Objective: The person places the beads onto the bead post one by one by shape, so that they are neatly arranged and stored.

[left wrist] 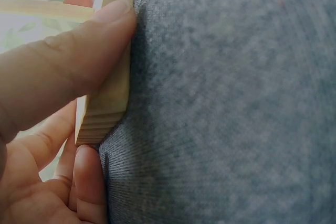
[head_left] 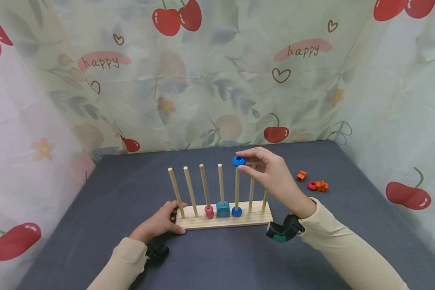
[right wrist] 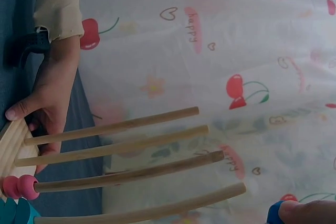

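Cloth: hung behind and at both sides, printed with cherries, hearts and "happy".
Surface: covered in dark grey-blue; the rack is stood on it.
Left hand: clamped on the left end of the base; thumb laid along the front edge, fingers seen behind the end in the left wrist view.
First peg, second peg: upright in the base, bare along their length.
Third peg: pink bead seated at its foot.
Fourth peg: teal blocks seated at its foot.
Fifth peg: lower ring, blue, seated at its foot; upper ring, also blue, held at its top; whether the tip has entered the hole cannot be told.
Right hand: thumb and finger pinched on the upper ring.
Sixth peg, seventh peg: partly hidden by the right hand.
Near orange piece: lying on the surface, right of the rack.
Red ring: lying farther right, just beside the far orange piece.
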The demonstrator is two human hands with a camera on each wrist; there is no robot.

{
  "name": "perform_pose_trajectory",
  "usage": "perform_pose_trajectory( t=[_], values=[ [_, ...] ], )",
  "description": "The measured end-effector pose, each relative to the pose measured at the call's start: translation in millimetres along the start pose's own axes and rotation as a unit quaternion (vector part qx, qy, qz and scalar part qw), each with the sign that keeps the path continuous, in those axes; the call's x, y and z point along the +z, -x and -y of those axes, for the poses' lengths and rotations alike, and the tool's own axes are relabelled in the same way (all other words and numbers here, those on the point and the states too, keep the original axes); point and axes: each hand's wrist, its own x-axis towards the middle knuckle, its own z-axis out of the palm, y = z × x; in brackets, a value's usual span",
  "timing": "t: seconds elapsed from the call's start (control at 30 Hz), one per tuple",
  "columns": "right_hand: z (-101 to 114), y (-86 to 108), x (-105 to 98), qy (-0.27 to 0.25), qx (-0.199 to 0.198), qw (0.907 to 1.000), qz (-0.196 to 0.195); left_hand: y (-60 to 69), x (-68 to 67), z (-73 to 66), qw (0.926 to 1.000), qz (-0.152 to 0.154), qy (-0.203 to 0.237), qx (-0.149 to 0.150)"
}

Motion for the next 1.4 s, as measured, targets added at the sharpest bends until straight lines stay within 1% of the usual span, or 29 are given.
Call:
perform_pose_trajectory(
  t=[0.17, 0.27, 0.37, 0.47, 0.6, 0.73, 0.87, 0.97, 1.1, 1.27, 1.4],
  values=[
    [-0.3, -1.2, 3.5, 0.01, -0.004, 0.9999, 0.003, 0.5, 0.1, 0.2, 1.0, -0.001, -0.001, 0.003],
    [-2.1, -0.8, 6.3, 0.004, 0.001, 1.0, 0.002, 0.3, 0.2, 0.8, 1.0, -0.001, -0.002, 0.001],
    [-6.0, 0.5, 9.7, -0.019, 0.017, 0.9997, 0.0, -0.2, 0.3, 0.8, 1.0, -0.003, -0.001, -0.001],
    [-11.3, 2.2, 14.3, -0.055, 0.033, 0.9979, -0.003, -0.5, 0.9, 0.5, 1.0, -0.002, -0.002, -0.003],
    [-17.6, 5.1, 22.3, -0.103, 0.039, 0.9937, -0.02, -0.4, 1.6, -0.1, 1.0, -0.002, -0.002, -0.003],
    [-24.4, 8.9, 30.9, -0.124, 0.049, 0.9903, -0.038, 0.2, 1.4, 0.2, 1.0, -0.002, -0.001, 0.001],
    [-33.6, 14.0, 38.7, -0.126, 0.059, 0.9893, -0.046, -0.3, 1.1, 0.3, 1.0, -0.002, -0.002, 0.002],
    [-42.8, 18.2, 45.7, -0.127, 0.057, 0.989, -0.048, -0.6, 0.6, -0.3, 1.0, -0.003, -0.003, 0.0],
    [-57.4, 26.5, 56.4, -0.124, 0.064, 0.9892, -0.045, -0.3, 0.2, -0.9, 1.0, -0.003, -0.006, -0.004],
    [-76.3, 37.1, 69.2, -0.115, 0.096, 0.9884, -0.025, 0.3, 0.2, -1.1, 1.0, -0.004, -0.006, -0.007],
    [-89.0, 45.1, 77.6, -0.113, 0.128, 0.9853, -0.003, 0.8, 0.2, -1.5, 1.0, -0.002, -0.005, -0.008]
  ],
)
